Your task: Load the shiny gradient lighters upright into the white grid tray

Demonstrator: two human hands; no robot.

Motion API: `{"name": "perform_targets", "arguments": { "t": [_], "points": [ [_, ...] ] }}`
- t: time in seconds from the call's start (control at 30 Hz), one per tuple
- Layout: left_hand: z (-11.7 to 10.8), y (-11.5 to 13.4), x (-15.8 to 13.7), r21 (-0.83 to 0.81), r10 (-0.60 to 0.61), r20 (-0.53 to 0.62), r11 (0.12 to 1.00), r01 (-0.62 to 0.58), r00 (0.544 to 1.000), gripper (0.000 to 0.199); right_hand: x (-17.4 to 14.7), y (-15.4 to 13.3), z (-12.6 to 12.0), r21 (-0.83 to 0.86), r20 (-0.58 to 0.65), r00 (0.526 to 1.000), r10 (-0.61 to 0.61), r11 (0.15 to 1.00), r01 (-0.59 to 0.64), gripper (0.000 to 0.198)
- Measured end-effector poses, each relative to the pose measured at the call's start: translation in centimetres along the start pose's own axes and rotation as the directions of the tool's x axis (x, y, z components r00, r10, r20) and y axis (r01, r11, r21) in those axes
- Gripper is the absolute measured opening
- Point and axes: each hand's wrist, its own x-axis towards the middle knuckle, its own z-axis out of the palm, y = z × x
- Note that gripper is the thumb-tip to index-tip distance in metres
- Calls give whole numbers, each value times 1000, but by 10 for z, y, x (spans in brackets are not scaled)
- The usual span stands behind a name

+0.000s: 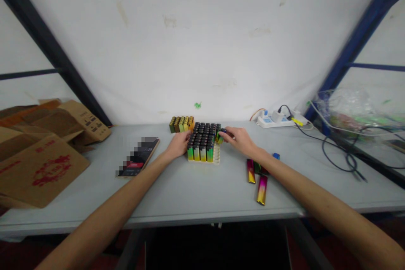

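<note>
A pale tray (pixel 217 158) stands on the table before me, packed with upright lighters (pixel 200 152) that have black tops and shiny green, silver and yellow bodies. Its right-hand column has bare slots toward the front. My left hand (pixel 179 144) is closed against the left side of the filled tray, its fingertips partly hidden. Between the thumb and fingers of my right hand (pixel 238 139) is a lighter with a dark blue-green sheen (pixel 222 131), held by the tray's right edge. Loose pink-and-yellow lighters (pixel 262 190) lie near my right forearm, which partly covers others.
Gold-topped lighters (pixel 181 124) stand in a block behind the tray. A phone (pixel 139 158) lies to the left, beside flattened cardboard boxes (pixel 44 168). At the back right is a white power strip (pixel 274 121) with black cables (pixel 348 156) and a clear plastic bag (pixel 351 105).
</note>
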Motion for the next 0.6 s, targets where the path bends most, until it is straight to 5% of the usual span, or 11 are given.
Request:
{"name": "perform_targets", "arguments": {
  "t": [0.33,0.6],
  "points": [
    [0,2,0,-1,3,-8,1000,-3,1000,19,2,2,-2,-103,241,968,-69,990,97,31],
    [-1,4,0,15,-11,1,1000,11,1000,18,10,-9,4,-471,303,942,143,882,18,50]
  ]
}}
